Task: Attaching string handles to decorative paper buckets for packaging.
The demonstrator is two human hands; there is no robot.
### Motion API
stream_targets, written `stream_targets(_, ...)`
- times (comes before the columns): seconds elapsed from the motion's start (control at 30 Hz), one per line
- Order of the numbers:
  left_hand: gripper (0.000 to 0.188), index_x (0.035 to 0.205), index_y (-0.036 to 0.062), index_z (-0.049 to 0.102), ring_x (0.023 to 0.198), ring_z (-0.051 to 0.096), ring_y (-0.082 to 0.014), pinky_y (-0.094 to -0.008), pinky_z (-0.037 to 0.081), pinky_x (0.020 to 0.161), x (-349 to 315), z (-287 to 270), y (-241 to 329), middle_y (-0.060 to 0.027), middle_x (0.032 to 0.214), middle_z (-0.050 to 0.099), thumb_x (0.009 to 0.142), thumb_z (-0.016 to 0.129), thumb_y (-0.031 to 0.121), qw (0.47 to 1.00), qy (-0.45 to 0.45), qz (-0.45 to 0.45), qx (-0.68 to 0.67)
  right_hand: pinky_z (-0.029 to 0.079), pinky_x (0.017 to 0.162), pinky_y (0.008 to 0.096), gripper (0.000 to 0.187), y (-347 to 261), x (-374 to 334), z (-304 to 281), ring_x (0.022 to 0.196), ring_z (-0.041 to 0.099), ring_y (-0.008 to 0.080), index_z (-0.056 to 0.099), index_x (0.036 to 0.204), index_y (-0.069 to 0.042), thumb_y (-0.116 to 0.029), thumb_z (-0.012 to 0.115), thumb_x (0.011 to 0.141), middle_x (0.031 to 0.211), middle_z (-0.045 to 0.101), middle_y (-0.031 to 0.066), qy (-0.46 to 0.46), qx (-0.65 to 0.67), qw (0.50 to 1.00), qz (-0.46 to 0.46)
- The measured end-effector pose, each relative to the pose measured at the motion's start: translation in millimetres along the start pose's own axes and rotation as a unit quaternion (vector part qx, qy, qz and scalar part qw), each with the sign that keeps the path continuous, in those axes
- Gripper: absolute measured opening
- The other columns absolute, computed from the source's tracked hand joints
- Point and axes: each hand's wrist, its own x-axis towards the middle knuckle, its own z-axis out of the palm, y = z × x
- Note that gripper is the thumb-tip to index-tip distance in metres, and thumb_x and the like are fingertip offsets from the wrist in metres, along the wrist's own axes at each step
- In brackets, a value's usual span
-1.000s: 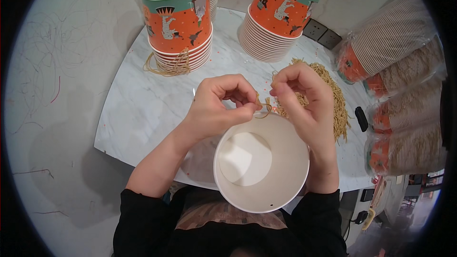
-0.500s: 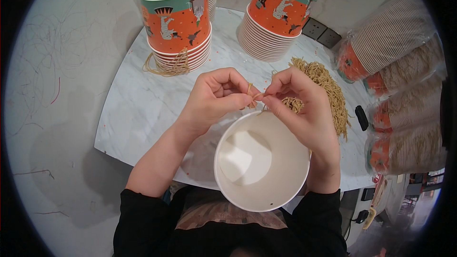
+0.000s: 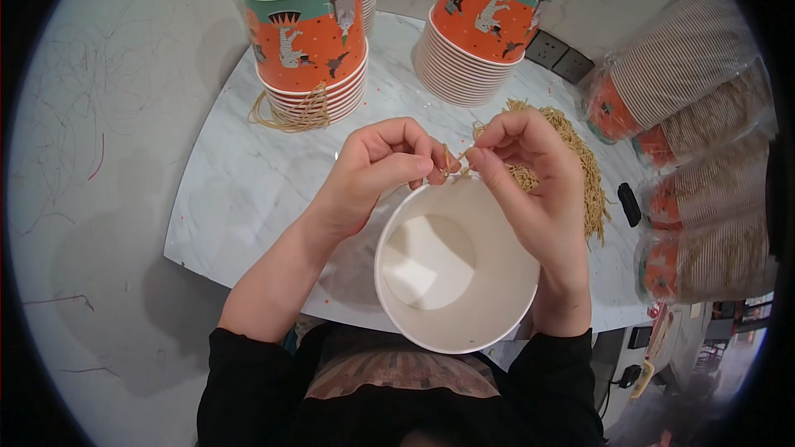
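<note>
A white-lined paper bucket [image 3: 503, 290] leans close to my body at the table's near edge, its mouth facing up toward me. At its far rim, my left hand [image 3: 383, 164] pinches a thin tan cord [image 3: 448, 164], which forms a small loop or knot there. My right hand [image 3: 534, 174] pinches another part of the same cord between thumb and index finger, just right of the left fingertips. Where the cord meets the bucket wall is partly hidden by the fingers. Behind my right hand lies a heap of tan cords [image 3: 590, 170].
Two stacks of orange and green printed buckets, left [image 3: 308, 41] and right [image 3: 489, 12], stand upside down at the back. A few cords [image 3: 290, 116] hang on the left stack. Bagged buckets [image 3: 675, 66] lie at right, near a small black object [image 3: 628, 204] and sockets [image 3: 559, 56].
My right fingertips have drawn slightly right and up, away from the left ones, with cord showing between them. The bucket has shifted a little upward in the picture.
</note>
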Motion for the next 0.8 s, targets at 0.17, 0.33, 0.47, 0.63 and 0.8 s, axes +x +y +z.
stream_targets(0.17,0.008,0.091,0.0052,0.06,0.096,0.065,-0.0145,-0.0292,0.05,0.089,1.1,2.0,-8.0,-0.0102,0.097,0.07,0.09,0.067,0.008,0.999,-0.007,0.024,-0.03,0.051,0.082,0.0238,0.014,0.9,0.3,1.0,0.088,0.064,0.0084,0.058,0.103,0.001,0.003,0.068,0.093,0.094,0.063,0.0015,-0.01,0.015,1.0,0.0)
stream_targets(0.33,0.016,0.096,0.0052,0.06,0.101,0.065,-0.0154,-0.0317,0.051,0.094,1.4,3.5,-8.0,-0.0087,0.099,0.069,0.087,0.07,-0.003,0.999,0.036,0.034,-0.004,0.052,0.079,0.0263,0.012,3.4,1.8,1.6,0.085,0.066,0.0119,0.06,0.101,0.001,0.003,0.067,0.091,0.091,0.064,0.0046,0.001,-0.009,1.0,-0.007)
stream_targets(0.47,0.017,0.097,0.0046,0.06,0.098,0.066,-0.0144,-0.0303,0.053,0.092,1.3,3.6,-4.9,-0.0087,0.1,0.07,0.087,0.071,-0.003,0.999,0.042,0.031,0.002,0.053,0.074,0.0311,0.013,3.2,1.5,1.9,0.081,0.067,0.0199,0.06,0.099,0.001,0.004,0.066,0.087,0.088,0.064,0.0092,-0.015,-0.056,0.997,-0.047)
stream_targets(0.63,0.022,0.103,0.0029,0.061,0.096,0.068,-0.0113,-0.0261,0.055,0.089,1.1,-1.1,-8.0,-0.0064,0.102,0.07,0.087,0.076,-0.001,0.998,0.026,0.038,-0.041,0.052,0.072,0.0332,0.015,-1.4,2.0,3.1,0.08,0.066,0.0247,0.061,0.097,0.0,0.006,0.065,0.084,0.087,0.061,0.0109,-0.024,-0.075,0.994,-0.07)
stream_targets(0.8,0.026,0.105,0.0033,0.061,0.094,0.069,-0.0117,-0.0264,0.055,0.085,0.3,-2.5,-7.5,-0.0061,0.101,0.069,0.086,0.077,-0.001,0.997,0.021,0.029,-0.068,0.052,0.07,0.0349,0.017,-3.6,2.6,1.6,0.08,0.065,0.0267,0.062,0.096,-0.001,0.007,0.064,0.081,0.089,0.061,0.0109,-0.023,-0.101,0.99,-0.099)
